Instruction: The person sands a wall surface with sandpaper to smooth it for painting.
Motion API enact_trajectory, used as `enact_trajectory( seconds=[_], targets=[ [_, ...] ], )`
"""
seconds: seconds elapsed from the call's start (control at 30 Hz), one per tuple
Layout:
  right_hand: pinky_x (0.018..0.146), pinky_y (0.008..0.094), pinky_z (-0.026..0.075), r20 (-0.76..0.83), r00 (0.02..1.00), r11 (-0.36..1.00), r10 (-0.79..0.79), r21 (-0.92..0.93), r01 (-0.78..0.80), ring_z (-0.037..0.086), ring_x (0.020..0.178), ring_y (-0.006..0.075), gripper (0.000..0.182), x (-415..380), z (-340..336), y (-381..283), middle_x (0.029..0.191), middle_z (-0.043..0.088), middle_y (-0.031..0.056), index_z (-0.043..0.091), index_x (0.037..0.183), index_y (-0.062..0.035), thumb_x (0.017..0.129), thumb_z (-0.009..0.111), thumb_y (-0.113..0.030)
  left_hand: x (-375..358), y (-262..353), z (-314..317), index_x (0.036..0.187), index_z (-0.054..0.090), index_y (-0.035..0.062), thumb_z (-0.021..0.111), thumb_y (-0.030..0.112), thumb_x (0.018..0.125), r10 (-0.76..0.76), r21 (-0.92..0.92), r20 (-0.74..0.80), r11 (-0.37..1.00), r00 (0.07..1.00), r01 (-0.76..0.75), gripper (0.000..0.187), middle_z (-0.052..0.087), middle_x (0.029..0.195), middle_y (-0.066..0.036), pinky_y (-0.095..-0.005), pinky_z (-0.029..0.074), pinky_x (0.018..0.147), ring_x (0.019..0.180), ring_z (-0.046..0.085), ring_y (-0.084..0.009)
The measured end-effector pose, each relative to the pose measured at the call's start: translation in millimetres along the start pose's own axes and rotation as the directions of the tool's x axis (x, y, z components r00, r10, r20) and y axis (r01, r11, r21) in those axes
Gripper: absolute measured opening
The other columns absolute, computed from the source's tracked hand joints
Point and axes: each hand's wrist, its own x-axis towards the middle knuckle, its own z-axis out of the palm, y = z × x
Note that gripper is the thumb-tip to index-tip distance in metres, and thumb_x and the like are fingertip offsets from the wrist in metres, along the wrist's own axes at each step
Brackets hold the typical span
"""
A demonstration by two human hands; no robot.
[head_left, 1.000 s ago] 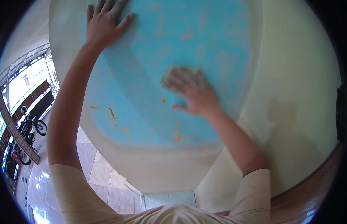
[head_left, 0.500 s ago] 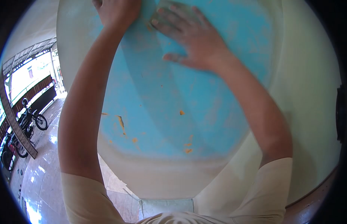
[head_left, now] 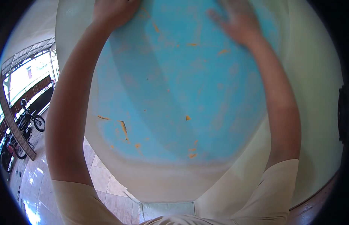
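Observation:
A large panel (head_left: pixel 204 90) fills the middle, blue with a pale border, faint scuffs and several small orange chipped spots. My left hand (head_left: pixel 115 12) is against its upper left part, its fingers mostly cut off by the top edge. My right hand (head_left: pixel 242 22) is flat over the upper right of the blue area, blurred, with the thumb stretched out to the left. Its fingertips run out of view. Whether a sheet lies under those fingers is hidden now.
Pale curved surfaces flank the panel, one on the right (head_left: pixel 313 93). Shiny floor tiles (head_left: pixel 37 180) lie at lower left, with a motorcycle (head_left: pixel 30 123) beyond a slanted post (head_left: pixel 13 123). A pale flat piece (head_left: pixel 167 210) sits below the panel.
My right hand has slid up and to the right across the blue area. Earlier a thin brownish sheet showed under its fingers. My left hand has shifted slightly left.

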Motion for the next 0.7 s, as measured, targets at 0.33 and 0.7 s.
enact_trajectory(
  seconds=[0.33,0.7],
  targets=[
    [0.115,0.0461,0.031,-0.156,0.870,0.846,-0.468,0.204,0.492,0.043,0.135,0.0286,0.063,-36,23,-48,0.143,0.051,0.0075,0.057,0.134,-0.0193,0.085,0.062,-0.058,0,1,-3,0.157,0.027,0.0222,0.028,0.037,0.104,-0.006,0.004,0.013,1.000,1.000,0.006,0.055,0.016,0.165,-0.008,-0.0483,0.006,0.123,0.153,0.009,-0.0268],
    [0.114,0.0473,0.031,-0.145,0.951,0.934,-0.271,0.200,0.297,0.042,0.136,0.0307,0.062,-29,32,-34,0.143,0.050,0.0085,0.052,0.140,-0.0223,0.087,0.062,-0.055,-2,-3,1,0.157,0.027,0.0223,0.031,0.036,0.104,-0.018,0.010,0.030,1.000,0.999,0.018,0.055,0.016,0.165,-0.008,-0.0499,0.007,0.123,0.153,0.010,-0.0286]
  ],
)
